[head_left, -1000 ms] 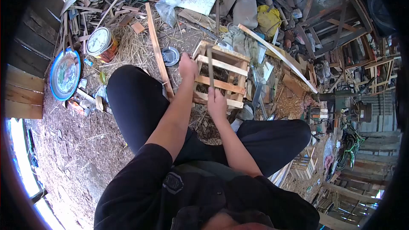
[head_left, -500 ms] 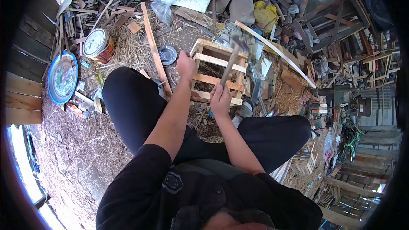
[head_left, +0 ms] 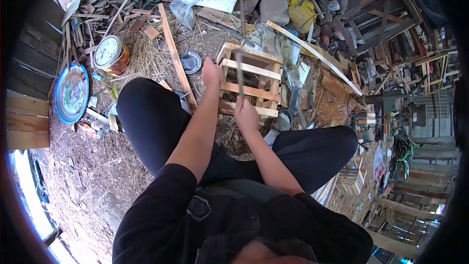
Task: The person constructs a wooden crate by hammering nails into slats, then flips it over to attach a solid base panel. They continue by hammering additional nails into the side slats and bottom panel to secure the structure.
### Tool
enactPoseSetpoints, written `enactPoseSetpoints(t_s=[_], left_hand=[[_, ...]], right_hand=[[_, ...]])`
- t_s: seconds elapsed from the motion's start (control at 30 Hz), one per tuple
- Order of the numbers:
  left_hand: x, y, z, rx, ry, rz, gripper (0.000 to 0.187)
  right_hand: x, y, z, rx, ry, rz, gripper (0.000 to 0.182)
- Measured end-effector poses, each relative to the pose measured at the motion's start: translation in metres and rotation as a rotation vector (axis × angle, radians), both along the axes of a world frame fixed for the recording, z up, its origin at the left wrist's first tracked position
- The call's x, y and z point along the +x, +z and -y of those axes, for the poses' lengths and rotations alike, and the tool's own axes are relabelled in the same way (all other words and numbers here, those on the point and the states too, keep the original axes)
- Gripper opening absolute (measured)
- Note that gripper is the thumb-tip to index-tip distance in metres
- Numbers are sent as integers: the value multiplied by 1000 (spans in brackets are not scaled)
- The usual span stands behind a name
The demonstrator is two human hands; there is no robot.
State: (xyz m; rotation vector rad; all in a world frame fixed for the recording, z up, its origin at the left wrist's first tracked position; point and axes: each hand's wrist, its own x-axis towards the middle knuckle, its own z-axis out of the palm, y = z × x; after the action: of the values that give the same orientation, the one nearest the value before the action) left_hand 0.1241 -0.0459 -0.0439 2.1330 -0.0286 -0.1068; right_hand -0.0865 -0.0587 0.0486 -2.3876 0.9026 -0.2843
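A slatted wooden crate (head_left: 251,91) rests on the ground in front of my crossed legs. My left hand (head_left: 212,73) is closed at its upper left corner; what the fingers pinch, if anything, is too small to make out. My right hand (head_left: 246,116) grips the handle of a hammer (head_left: 240,76), which is held upright in view over the crate's slats, its head near the top slat and blurred.
Left of the crate lie a long wooden strip (head_left: 177,56) and a small round dish (head_left: 191,62). Farther left are a paint can (head_left: 108,53) and a blue-rimmed basin (head_left: 72,93). A long pale board (head_left: 315,56) slants across scrap on the right.
The hammer has swung left, from the crate's upper right towards its upper left, and my right hand has shifted slightly left. My left hand has stayed at the corner.
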Motion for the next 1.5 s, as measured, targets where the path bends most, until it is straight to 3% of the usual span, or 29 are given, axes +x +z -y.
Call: enactPoseSetpoints(t_s=[0.03, 0.07, 0.23, 0.37, 0.43, 0.57, 0.6, 0.7, 0.73, 0.83, 0.97, 1.03, 1.1, 1.27, 1.37, 1.4, 1.5], left_hand=[[-2, 4, 0, -1, -3, 2, 25], [-4, 7, -1, -8, 5, -7, 25], [-4, 6, -3, 8, 2, -38, 24], [-1, 11, -3, -18, -2, -45, 24], [-2, 11, -3, -13, 1, -75, 24], [0, 4, -4, 15, 23, -32, 24], [-1, 4, -4, -28, 13, -31, 24], [-2, 12, -6, -69, -22, -56, 24], [-2, 15, -7, -65, -42, -89, 24], [-1, 8, -4, -39, -9, -71, 24], [0, 3, -3, -56, 11, -73, 23], [1, 1, -3, -77, 7, -27, 22], [3, 4, -3, -50, -9, -77, 23], [7, 2, -3, -43, 1, -90, 23], [3, -3, -3, -65, -12, -96, 23], [3, -1, -4, -76, -18, -88, 22], [5, 1, -3, -68, -24, -37, 21]], right_hand=[[0, -9, 3, -2, 20, -185, 45], [-2, -18, 7, 102, -17, -94, 47], [-4, 17, 6, 132, -87, 209, 49], [0, -1, 0, -105, -99, 448, 48], [1, -9, 2, 27, 37, -126, 47], [0, 16, -2, 75, -21, 41, 46], [0, 21, -5, 39, -6, 231, 45], [-2, 8, -9, -39, -112, 228, 46], [-1, 0, -5, -56, -94, 57, 50], [1, -7, 8, -2, -18, -129, 54], [1, 5, -1, 37, -84, 194, 55], [1, 1, -3, 3, -101, 190, 55], [3, -4, -2, 2, -54, -154, 56], [0, -5, 6, 129, -140, 128, 58], [1, -7, -3, 51, -143, 17, 59], [6, -9, 2, 80, -35, -135, 57], [8, -6, 5, 85, -20, -85, 56]])
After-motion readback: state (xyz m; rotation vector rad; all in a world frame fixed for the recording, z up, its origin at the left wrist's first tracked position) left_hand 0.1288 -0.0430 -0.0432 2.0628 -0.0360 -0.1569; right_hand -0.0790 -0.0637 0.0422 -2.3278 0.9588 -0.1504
